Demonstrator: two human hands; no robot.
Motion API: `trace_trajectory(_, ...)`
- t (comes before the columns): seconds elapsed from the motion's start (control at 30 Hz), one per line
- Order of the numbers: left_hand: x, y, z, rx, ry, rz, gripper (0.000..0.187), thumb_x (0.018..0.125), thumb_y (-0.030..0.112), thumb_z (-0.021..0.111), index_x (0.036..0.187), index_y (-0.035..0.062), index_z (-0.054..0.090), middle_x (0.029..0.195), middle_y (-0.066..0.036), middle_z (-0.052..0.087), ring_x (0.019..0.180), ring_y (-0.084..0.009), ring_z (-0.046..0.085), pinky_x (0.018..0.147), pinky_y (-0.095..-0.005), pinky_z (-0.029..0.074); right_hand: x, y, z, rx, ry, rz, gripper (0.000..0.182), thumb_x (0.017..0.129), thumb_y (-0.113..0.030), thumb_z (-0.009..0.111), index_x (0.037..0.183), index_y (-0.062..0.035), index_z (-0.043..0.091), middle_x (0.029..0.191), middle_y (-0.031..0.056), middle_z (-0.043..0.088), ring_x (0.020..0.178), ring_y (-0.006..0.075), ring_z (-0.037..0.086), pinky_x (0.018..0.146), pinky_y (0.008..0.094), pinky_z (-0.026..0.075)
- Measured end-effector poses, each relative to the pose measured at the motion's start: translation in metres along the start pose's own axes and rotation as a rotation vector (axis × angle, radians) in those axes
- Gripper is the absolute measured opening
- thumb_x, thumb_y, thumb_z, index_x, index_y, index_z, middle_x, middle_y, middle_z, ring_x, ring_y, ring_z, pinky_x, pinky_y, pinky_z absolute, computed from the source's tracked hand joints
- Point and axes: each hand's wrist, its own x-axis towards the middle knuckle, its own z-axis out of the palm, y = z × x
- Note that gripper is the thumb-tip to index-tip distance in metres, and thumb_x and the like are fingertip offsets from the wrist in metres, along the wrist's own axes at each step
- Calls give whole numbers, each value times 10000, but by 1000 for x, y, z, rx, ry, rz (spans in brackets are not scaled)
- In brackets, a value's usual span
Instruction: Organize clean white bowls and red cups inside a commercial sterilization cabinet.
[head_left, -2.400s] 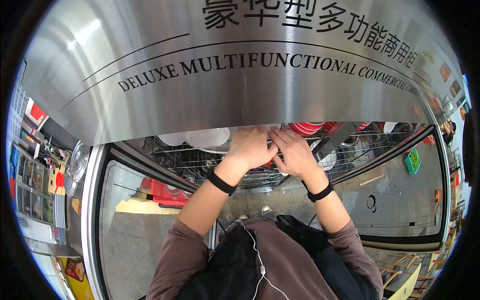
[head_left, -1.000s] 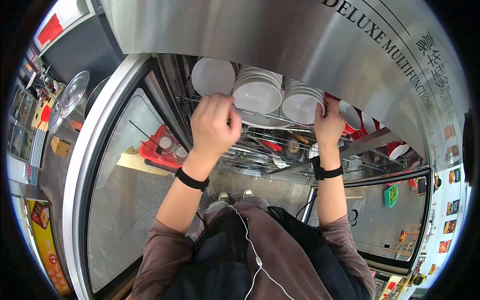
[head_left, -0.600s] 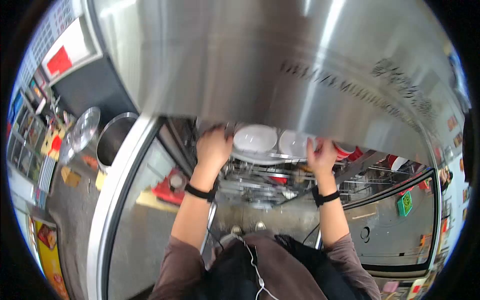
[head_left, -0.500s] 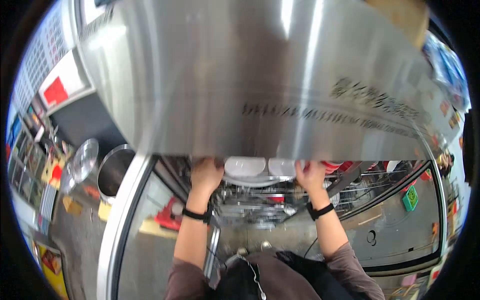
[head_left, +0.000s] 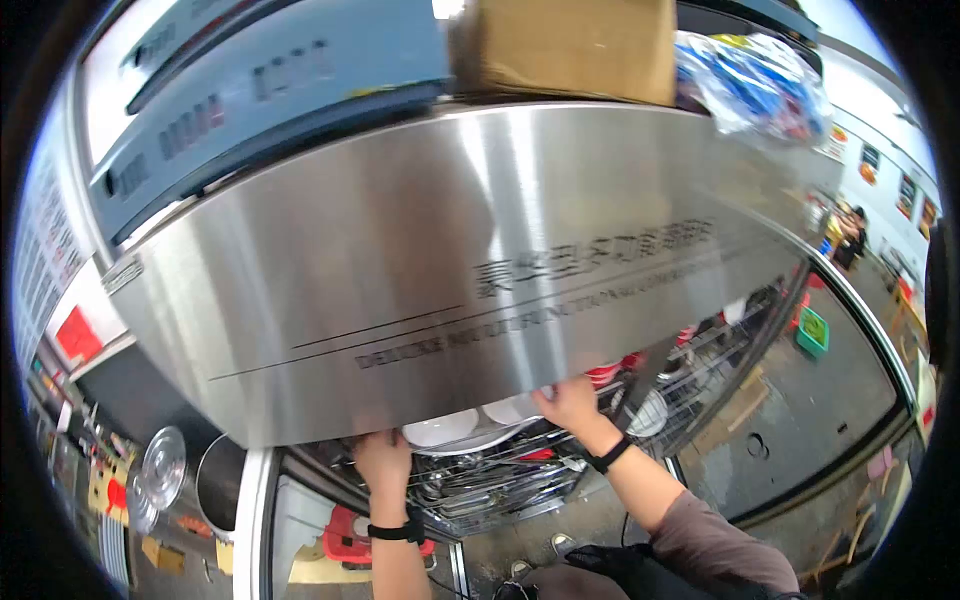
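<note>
Below the steel panel, a white tray (head_left: 490, 441) carries two white bowls, a left one (head_left: 440, 428) and a right one (head_left: 512, 408). My left hand (head_left: 384, 460) is closed at the tray's left end, its fingertips partly hidden under the panel edge. At the right end my right hand (head_left: 570, 405) grips the rim beside the right bowl, fingers curled. The far side of the tray and bowls is covered by the panel. Under the tray, a wire rack (head_left: 490, 490) holds jumbled metal utensils.
The cabinet's steel panel (head_left: 420, 270) overhangs my hands. Framed glass doors stand open, left (head_left: 258, 530) and right (head_left: 860, 340). Red bowls (head_left: 604, 374) and a white strainer (head_left: 650, 412) sit right on the racks. A cardboard box (head_left: 578, 50) rests on top. A large pot (head_left: 218, 485) stands at left.
My view has tilted up and turned, so the cabinet top now shows and the panel slants. Both hands keep their places at the tray's ends.
</note>
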Motion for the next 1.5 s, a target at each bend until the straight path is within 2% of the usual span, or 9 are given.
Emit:
trace_trajectory(0.17, -2, 11, -9, -168, 131, 25, 281, 861, 101, 730, 1120, 2, 779, 1065, -260, 756, 1040, -462, 702, 938, -518, 533, 5, -17, -23, 40, 9, 29, 273, 903, -312, 753, 877, -47, 693, 787, 179, 694, 718, 395, 704, 643, 499, 571)
trace_trajectory(0.23, -7, 23, -18, -148, 181, 49, 285, 916, 102, 702, 1129, -87, 718, 1117, -318, 701, 1076, -513, 628, 961, -544, 497, 4, -15, -19, 84, 28, 57, 258, 903, -298, 756, 913, -50, 686, 807, 178, 701, 733, 392, 712, 645, 490, 573)
trace_trajectory(0.3, -16, 31, -20, -229, 253, 29, 204, 941, 53, 663, 1111, -52, 709, 1123, -272, 709, 1096, -500, 637, 1073, -568, 464, 4, -13, -18, 121, 36, 62, 251, 903, -283, 758, 953, -51, 677, 835, 176, 709, 746, 390, 718, 646, 483, 575)
trace_trajectory(0.57, -58, 42, -29, -101, 670, 522, 142, 928, -58, 641, 1065, -78, 674, 1030, -237, 702, 908, -434, 639, 838, -551, 506, 2, -9, -27, 342, 220, -156, 191, 879, -164, 779, 961, -56, 644, 847, 119, 688, 678, 341, 693, 570, 420, 543)
trace_trajectory(0.67, -75, 85, -41, -233, 532, 769, 373, 744, -135, 548, 1069, -24, 693, 1051, -182, 724, 887, -361, 662, 843, -506, 482, -7, 3, -36, 451, 255, -325, 192, 841, -86, 809, 923, -45, 641, 785, 102, 634, 596, 298, 635, 526, 391, 491)
trace_trajectory(0.8, -88, 155, -27, -312, 236, 840, 410, 712, 48, 619, 1093, -22, 756, 1138, -153, 759, 954, -293, 692, 858, -448, 480, -17, 13, -55, 555, 248, -413, 182, 829, -64, 803, 898, -54, 635, 754, 67, 602, 555, 257, 607, 488, 373, 465)
trace_trajectory(1.17, -68, 218, 48, -205, 316, 568, 399, 749, -53, 675, 1133, 16, 760, 1174, -97, 775, 897, -284, 687, 817, -411, 509, -44, 97, -135, 485, 62, -585, 220, 783, -159, 842, 819, -97, 634, 726, 24, 538, 567, 200, 595, 493, 338, 453)
trace_trajectory(1.3, -68, 229, 47, -151, 253, 531, 391, 783, -22, 696, 1170, -2, 750, 1210, -138, 763, 939, -327, 687, 893, -449, 525, -53, 129, -148, 481, 41, -549, 214, 794, -156, 838, 819, -95, 635, 722, 21, 536, 564, 198, 588, 489, 337, 444)
trace_trajectory(1.5, -61, 241, 43, -37, -104, 352, 369, 984, 228, 636, 1262, -2, 712, 1301, -205, 713, 1207, -387, 675, 1106, -551, 478, -62, 156, -154, 560, 32, -532, 210, 798, -157, 831, 780, -99, 630, 700, 21, 553, 564, 203, 594, 486, 344, 449)
